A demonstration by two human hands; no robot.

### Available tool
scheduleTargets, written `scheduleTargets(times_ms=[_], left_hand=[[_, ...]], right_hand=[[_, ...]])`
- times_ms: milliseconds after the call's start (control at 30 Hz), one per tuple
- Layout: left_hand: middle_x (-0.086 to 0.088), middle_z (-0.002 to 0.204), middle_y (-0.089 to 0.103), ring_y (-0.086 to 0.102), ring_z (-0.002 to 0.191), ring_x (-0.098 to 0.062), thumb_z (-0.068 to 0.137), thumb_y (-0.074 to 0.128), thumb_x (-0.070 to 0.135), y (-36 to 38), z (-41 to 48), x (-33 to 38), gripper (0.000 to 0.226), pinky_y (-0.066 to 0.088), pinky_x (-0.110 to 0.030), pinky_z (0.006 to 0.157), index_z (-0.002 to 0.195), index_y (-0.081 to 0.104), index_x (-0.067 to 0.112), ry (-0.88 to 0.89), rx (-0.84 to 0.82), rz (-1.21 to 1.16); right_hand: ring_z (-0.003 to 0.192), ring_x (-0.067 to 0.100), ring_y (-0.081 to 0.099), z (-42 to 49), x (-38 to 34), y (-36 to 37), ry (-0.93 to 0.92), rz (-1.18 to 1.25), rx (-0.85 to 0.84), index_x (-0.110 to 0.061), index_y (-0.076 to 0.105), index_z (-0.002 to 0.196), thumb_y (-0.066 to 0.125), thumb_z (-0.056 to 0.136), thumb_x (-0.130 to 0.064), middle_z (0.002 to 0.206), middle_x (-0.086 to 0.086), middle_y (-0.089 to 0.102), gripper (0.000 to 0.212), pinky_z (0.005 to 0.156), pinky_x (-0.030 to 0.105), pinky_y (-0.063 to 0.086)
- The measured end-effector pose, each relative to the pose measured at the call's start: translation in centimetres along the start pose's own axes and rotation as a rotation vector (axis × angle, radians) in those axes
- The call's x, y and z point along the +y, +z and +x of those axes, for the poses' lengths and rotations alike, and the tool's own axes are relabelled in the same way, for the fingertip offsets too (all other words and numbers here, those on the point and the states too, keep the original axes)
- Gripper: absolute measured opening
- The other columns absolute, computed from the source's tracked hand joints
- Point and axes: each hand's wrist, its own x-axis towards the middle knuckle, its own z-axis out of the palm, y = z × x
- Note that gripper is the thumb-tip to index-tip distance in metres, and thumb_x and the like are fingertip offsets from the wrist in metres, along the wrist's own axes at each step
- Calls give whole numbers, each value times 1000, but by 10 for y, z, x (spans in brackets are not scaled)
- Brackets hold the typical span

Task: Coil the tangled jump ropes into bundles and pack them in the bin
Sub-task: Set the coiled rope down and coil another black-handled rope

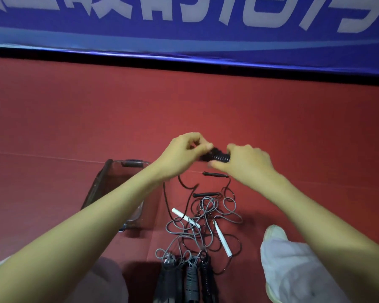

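Observation:
My left hand (185, 150) and my right hand (245, 164) are raised above the red floor and together hold a black jump rope bundle (216, 156), its cord wound in tight turns around the handles. My left fingers pinch its left end; my right hand grips its right end. A loose black cord (165, 197) hangs from it down to the floor. Below lies a tangle of grey and black ropes (206, 221) with white handles (222, 239) and black handles (214, 174). Three coiled bundles (190, 278) lie at the bottom. The clear bin (109, 186) stands at left under my left forearm.
My shoe and trouser leg (284, 259) rest on the floor at right of the tangle. A blue banner with white lettering (184, 29) runs along the far edge of the red floor (74, 117).

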Motion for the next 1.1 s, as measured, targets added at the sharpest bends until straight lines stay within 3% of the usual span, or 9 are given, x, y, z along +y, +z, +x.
scheduleTargets(times_ms=[100,167,300,400,633,767,933,1000,1100], left_hand=[[-3,67,50,42,52,-8,94,57,8,7,0,4,13,32,-17,46,82,54,10,-161,42,-564],[-2,71,52,44,51,-7,91,60,8,8,0,3,12,33,-16,45,84,50,10,-254,24,-756],[3,67,53,39,50,-5,87,59,23,9,3,-3,12,33,-16,50,88,57,11,-205,-115,-654],[5,68,52,37,53,-6,90,60,24,5,2,-3,9,31,-17,53,91,67,18,-70,-87,-639],[4,61,47,35,48,-7,82,58,30,12,-3,8,17,32,-17,49,90,62,16,19,59,-669],[6,58,44,29,46,-6,82,59,32,12,-3,9,19,26,-18,47,80,57,14,-9,130,-656],[8,58,45,31,47,-5,84,63,33,18,-7,3,19,25,-18,47,80,60,14,-57,173,-610],[7,58,46,31,46,-5,87,63,29,20,-8,5,19,24,-18,46,76,60,14,-69,176,-587],[6,57,45,28,44,-6,89,62,29,18,-8,8,20,22,-19,45,76,61,14,-70,147,-577]], right_hand=[[100,36,62,4,7,-8,-1,21,241,-16,47,104,46,84,-72,107,10,65,59,70,36,34],[95,36,62,4,10,-11,-35,67,347,-16,47,106,46,84,-71,104,8,65,59,68,36,34],[88,31,62,4,14,-11,-88,216,378,-22,47,106,53,82,-68,89,-1,61,52,69,34,35],[75,23,62,4,19,-12,-121,435,307,-26,47,95,61,75,-68,75,-7,64,48,68,34,41],[51,31,61,-1,6,-10,-172,1283,-85,-13,58,89,63,75,-57,67,17,65,47,52,38,53],[59,32,66,-1,2,-12,-112,1335,-207,-12,62,106,58,76,-59,77,18,69,56,57,37,56],[77,27,67,6,7,-13,-34,1147,-234,-10,73,94,61,72,-72,94,19,72,67,80,42,51],[72,27,68,5,3,-9,2,1191,-230,-3,72,95,57,70,-74,84,17,73,76,80,43,56],[58,26,65,1,-5,-5,15,1309,-147,5,69,92,57,84,-61,68,16,69,68,66,41,58]])
